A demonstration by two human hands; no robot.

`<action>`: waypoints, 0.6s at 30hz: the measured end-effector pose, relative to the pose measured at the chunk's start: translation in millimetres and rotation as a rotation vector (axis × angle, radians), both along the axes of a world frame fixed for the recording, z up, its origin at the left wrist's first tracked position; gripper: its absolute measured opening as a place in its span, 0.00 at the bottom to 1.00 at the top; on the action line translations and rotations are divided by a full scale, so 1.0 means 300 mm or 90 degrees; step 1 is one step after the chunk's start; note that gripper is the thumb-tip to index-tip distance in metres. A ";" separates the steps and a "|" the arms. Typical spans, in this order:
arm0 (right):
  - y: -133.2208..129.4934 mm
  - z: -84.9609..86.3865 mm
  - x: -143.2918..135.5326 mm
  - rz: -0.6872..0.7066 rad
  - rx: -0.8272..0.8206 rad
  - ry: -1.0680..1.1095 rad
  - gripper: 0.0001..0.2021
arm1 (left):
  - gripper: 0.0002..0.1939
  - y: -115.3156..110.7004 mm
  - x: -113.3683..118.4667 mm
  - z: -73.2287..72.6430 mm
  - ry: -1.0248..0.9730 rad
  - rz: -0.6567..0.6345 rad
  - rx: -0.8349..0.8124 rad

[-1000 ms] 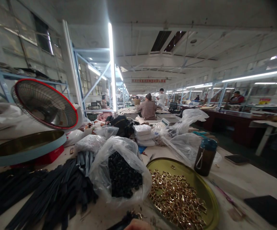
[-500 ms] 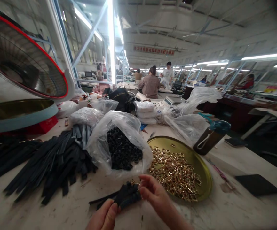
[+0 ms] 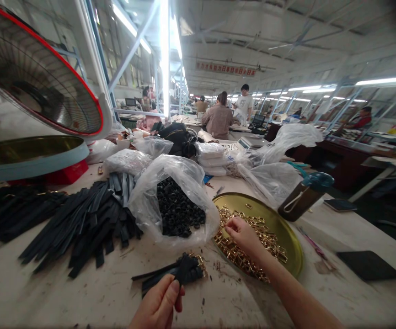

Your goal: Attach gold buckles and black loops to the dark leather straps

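My left hand (image 3: 162,299) is closed, thumb and fingers gripping a black strap (image 3: 185,269). Beneath that strap lies a small bundle of black straps (image 3: 157,278) with gold buckles (image 3: 202,265) at the right end. My right hand (image 3: 242,234) is over the left part of a round gold tray (image 3: 296,246), its fingers pinched together at the heap of gold buckles (image 3: 266,240). What is between those fingertips is hidden. Left of the tray, an open clear plastic bag (image 3: 146,214) holds many small black loops (image 3: 179,208).
Black straps (image 3: 91,214) are piled at left, below a pale blue tray (image 3: 33,167) and a fan (image 3: 40,77). A dark bottle (image 3: 302,196), pink-handled tool (image 3: 313,244) and black flat pad (image 3: 369,265) are on the right. Co-workers sit and stand farther back.
My right hand has moved from the bundle's buckle end to the tray, up and right. My left hand keeps hold of a strap, now raised across the bundle. The view has shifted slightly.
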State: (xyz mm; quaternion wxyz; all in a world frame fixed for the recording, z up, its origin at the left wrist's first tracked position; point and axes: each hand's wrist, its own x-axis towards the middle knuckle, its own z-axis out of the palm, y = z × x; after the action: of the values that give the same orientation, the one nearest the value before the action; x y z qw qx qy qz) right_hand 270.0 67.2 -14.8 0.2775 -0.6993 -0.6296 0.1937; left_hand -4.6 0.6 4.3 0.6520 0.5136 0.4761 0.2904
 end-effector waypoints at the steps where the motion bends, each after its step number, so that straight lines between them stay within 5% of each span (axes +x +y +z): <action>1: -0.035 0.021 -0.019 0.021 -0.010 0.043 0.08 | 0.23 0.002 0.007 0.012 -0.005 -0.002 0.025; 8: -0.271 0.185 -0.262 0.186 -0.268 0.874 0.13 | 0.14 0.010 0.072 0.148 -0.014 -0.056 0.186; 14: -0.320 0.149 -0.357 0.299 -0.313 0.932 0.15 | 0.10 -0.028 0.057 0.154 0.024 -0.019 0.205; 18: -0.315 0.062 -0.377 0.327 -0.116 0.741 0.21 | 0.09 -0.033 0.048 0.117 0.053 0.051 0.235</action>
State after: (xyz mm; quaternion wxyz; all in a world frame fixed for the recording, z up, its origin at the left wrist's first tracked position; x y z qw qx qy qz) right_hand 156.8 -27.2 3.9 0.4583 -0.3275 -0.5043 0.6545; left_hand 9.9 -9.3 39.5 0.5147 0.6166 0.4612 0.3771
